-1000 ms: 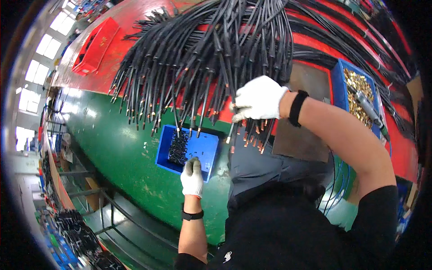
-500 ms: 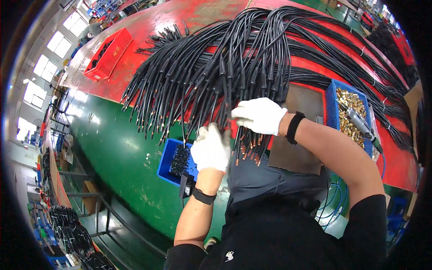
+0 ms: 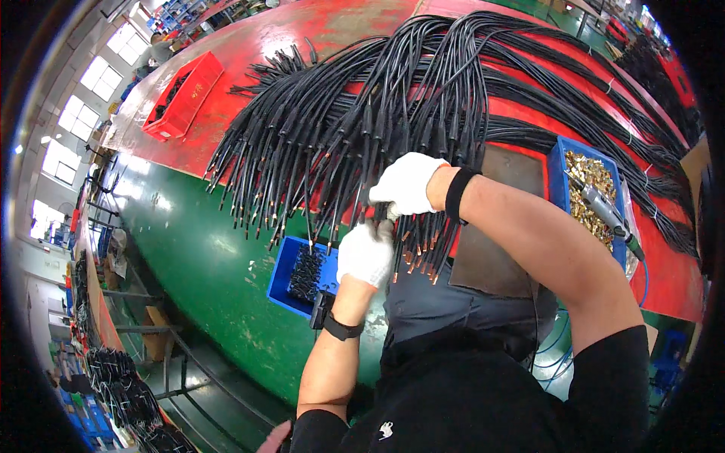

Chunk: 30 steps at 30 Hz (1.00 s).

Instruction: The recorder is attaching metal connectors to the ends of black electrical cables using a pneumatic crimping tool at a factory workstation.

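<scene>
emblem in white (image 3: 386, 429) marks black shirt (image 3: 491, 385), bottom centre; mid-frame, right hand (image 3: 411, 185) pinches black cable (image 3: 382, 212); left hand (image 3: 365, 253) meets it, blurred, grip i cannot tell.

white gloves (image 3: 411, 185), black wristbands (image 3: 457, 195), black short-sleeved shirt (image 3: 483, 385)

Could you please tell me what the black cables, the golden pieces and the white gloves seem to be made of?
Black cables: probably rubber or plastic sheathing, satin, softly highlighted along bends.
Golden pieces: likely brass or plated metal, shiny, with bright glints.
White gloves: apparently fabric, matte, showing no gloss.
</scene>
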Each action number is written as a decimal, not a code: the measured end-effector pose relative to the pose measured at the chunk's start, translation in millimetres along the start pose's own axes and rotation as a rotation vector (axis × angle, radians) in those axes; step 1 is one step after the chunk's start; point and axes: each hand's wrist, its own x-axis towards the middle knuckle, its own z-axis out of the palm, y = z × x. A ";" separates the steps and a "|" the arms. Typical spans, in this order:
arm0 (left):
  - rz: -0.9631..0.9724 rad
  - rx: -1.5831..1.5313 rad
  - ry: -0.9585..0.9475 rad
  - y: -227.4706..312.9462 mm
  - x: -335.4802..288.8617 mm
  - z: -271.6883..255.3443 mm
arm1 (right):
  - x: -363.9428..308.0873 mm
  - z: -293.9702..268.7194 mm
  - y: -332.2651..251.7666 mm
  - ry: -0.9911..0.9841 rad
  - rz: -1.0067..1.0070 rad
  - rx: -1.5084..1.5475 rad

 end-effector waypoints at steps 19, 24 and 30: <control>-0.018 -0.154 0.345 0.6 -26.1 25.5 | 11.6 -2.2 20.2 -0.070 -0.100 0.130; -0.267 -0.216 0.367 -47.5 -94.0 25.8 | 14.7 -4.0 22.8 -0.074 -0.118 0.127; 0.074 0.469 0.651 -123.5 -98.3 3.1 | 13.4 -5.1 32.3 -0.157 -0.104 0.215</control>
